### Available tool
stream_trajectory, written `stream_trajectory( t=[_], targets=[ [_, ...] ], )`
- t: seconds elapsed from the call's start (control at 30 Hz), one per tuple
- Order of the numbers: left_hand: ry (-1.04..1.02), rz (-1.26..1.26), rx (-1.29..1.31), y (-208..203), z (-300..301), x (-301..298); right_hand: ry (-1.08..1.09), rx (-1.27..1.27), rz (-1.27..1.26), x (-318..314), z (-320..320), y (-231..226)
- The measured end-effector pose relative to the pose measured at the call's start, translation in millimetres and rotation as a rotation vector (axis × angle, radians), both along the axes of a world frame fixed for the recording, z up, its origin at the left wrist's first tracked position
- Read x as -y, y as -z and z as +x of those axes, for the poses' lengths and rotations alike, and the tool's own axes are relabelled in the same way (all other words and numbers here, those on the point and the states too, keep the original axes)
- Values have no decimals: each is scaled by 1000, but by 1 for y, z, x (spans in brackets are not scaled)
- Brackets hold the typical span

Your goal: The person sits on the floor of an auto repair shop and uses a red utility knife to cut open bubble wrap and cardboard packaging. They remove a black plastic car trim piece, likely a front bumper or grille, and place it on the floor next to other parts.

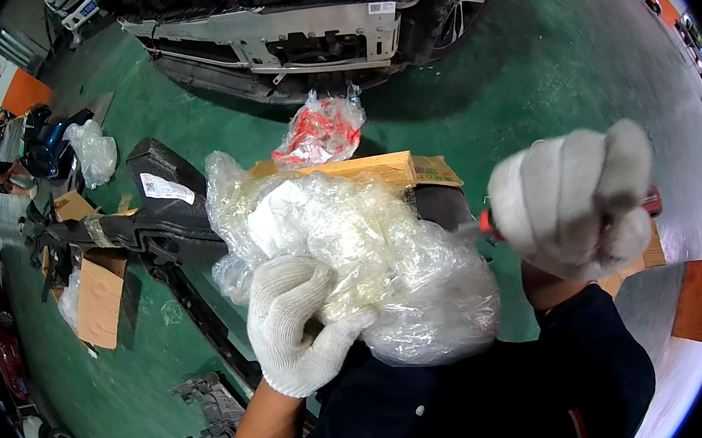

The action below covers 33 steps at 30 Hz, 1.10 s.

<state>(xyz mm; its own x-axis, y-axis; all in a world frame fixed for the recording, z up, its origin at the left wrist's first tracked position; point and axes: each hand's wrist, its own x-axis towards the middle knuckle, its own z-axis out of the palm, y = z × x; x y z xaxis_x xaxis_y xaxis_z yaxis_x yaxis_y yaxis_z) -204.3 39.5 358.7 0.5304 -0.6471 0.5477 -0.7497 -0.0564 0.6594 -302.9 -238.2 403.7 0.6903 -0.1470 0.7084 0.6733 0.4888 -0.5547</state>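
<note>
A large bundle in clear bubble wrap (369, 226) lies in front of me, and something pale shows through the layers. My left hand (293, 319), in a white knit glove, pinches the wrap at its near left side. To the right of the bundle, my right hand (571, 200) is raised in a similar glove, blurred by motion. Its fingers are closed around a red utility knife (488, 223). The knife's grey tip points left toward the wrap, and its red end sticks out past the fist. Whether the tip touches the plastic, I cannot tell.
Behind the bundle are a cardboard box (363, 169) and a red part in clear plastic (320, 132). A car with its front bumper off (306, 40) stands beyond. Long black car parts (172, 225) and an open carton (102, 296) lie left; grey brackets (209, 418) lie lower left.
</note>
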Motion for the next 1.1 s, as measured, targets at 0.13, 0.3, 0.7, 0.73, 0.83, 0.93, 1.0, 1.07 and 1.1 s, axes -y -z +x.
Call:
stream_trajectory(
  t=[0.13,0.3,0.7,0.73,0.83,0.93,1.0,1.07,1.1],
  targets=[
    [38,-8,77,-3,1,9,-54,-44,164,-19,22,10],
    [81,-25,56,0,10,6,-69,-471,-10,-14,-25,52],
    [41,-10,139,-2,-6,13,-347,-474,524,-20,-13,57],
    [14,37,157,-2,-10,10,-348,-584,489,-15,-24,73],
    [40,-20,100,4,-9,7,-43,-652,-99,5,-48,87],
    [-6,-76,83,10,-15,2,120,-517,-241,8,-60,61],
    [-69,-144,60,17,-15,-5,161,-367,-136,12,-52,31],
    [-12,-151,48,17,-10,1,144,-173,-28,16,-31,7],
    [-6,-124,76,11,-11,2,106,-85,20,14,-18,2]
  ],
)
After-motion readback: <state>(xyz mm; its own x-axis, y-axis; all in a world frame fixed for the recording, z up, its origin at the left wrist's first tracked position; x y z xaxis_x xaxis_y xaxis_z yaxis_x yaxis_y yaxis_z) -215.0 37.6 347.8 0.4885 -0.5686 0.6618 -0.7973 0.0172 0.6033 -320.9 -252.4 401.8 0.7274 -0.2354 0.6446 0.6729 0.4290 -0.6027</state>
